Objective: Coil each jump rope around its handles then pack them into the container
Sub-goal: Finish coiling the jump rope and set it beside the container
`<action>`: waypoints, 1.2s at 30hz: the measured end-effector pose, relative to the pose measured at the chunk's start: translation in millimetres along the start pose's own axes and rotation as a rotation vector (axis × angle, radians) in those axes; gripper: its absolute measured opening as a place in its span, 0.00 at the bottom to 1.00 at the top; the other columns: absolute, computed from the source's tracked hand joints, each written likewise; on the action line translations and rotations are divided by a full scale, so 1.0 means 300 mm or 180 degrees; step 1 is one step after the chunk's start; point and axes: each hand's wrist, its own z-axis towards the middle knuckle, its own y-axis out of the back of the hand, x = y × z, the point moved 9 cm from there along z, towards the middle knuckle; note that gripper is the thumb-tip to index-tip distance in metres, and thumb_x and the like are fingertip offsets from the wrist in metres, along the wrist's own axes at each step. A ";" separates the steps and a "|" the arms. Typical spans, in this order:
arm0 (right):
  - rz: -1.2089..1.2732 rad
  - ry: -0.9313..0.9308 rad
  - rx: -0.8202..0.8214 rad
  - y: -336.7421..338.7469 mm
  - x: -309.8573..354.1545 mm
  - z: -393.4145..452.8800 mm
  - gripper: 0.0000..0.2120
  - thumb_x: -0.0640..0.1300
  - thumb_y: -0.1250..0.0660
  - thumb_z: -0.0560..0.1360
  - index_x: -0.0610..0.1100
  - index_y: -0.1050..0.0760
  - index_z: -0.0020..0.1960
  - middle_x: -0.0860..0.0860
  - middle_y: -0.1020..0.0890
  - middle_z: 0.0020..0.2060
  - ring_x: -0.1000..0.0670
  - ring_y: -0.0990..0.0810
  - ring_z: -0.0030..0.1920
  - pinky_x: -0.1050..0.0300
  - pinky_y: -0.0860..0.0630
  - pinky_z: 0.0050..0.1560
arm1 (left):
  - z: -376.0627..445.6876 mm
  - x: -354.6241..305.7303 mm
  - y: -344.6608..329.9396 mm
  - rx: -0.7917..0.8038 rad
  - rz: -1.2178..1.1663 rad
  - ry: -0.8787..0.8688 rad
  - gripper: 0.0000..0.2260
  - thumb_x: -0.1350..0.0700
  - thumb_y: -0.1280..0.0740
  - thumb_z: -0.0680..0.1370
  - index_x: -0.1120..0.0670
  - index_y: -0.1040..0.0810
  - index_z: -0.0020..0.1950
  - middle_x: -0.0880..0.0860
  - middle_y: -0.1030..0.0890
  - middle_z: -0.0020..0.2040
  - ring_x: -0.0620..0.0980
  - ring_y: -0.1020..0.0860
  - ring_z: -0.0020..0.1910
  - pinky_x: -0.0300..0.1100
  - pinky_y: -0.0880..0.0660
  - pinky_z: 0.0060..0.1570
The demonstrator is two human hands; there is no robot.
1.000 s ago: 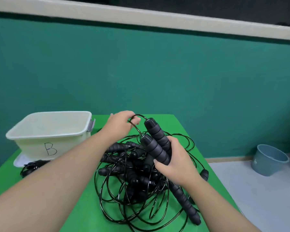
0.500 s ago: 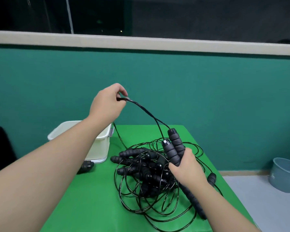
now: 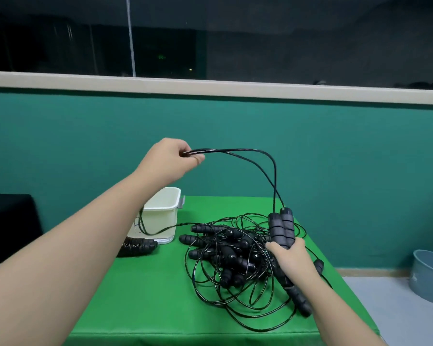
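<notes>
My right hand (image 3: 291, 258) grips two black ribbed jump rope handles (image 3: 280, 227) side by side, upright over the pile. From their tops two strands of thin black rope (image 3: 265, 166) arch up and left to my left hand (image 3: 171, 157), which pinches them high above the table. A tangled pile of black ropes and handles (image 3: 230, 255) lies on the green table (image 3: 148, 295). The cream container (image 3: 160, 213) stands at the table's back left, partly hidden by my left forearm. A coiled rope bundle (image 3: 138, 245) lies in front of it.
A grey-blue bucket (image 3: 429, 275) stands on the floor to the right of the table. A teal wall with a white ledge and dark window runs behind. A dark object sits at the far left edge.
My left hand has risen from the handle tops up and to the left, drawing the two rope strands out. My right hand has kept hold of the handles. The view has tilted upward.
</notes>
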 end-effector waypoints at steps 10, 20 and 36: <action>0.0787 0.0277 0.0102 0.027 0.029 -0.134 0.15 0.43 0.29 0.68 0.40 0.27 0.51 0.50 0.24 0.33 0.49 0.28 0.32 0.58 0.32 0.37 | -0.232 0.060 -0.154 0.0869 -0.0559 0.0210 0.13 0.47 0.47 0.82 0.52 0.26 0.55 0.50 0.26 0.38 0.43 0.35 0.24 0.38 0.38 0.24; -0.0045 0.1046 0.0420 -0.058 0.114 -0.316 0.26 0.37 0.30 0.65 0.52 0.37 0.57 0.55 0.23 0.47 0.55 0.24 0.43 0.64 0.29 0.38 | -0.420 0.075 -0.232 0.0783 -0.1114 0.0220 0.25 0.50 0.38 0.79 0.42 0.44 0.73 0.42 0.29 0.56 0.44 0.25 0.39 0.37 0.28 0.37; -0.0724 0.2190 0.0208 -0.114 0.199 -0.437 0.32 0.51 0.31 0.61 0.58 0.36 0.63 0.60 0.26 0.53 0.53 0.26 0.54 0.48 0.26 0.53 | -0.567 0.061 -0.290 0.0828 -0.2764 0.1070 0.09 0.65 0.28 0.71 0.58 0.23 0.49 0.52 0.19 0.36 0.46 0.20 0.32 0.38 0.21 0.34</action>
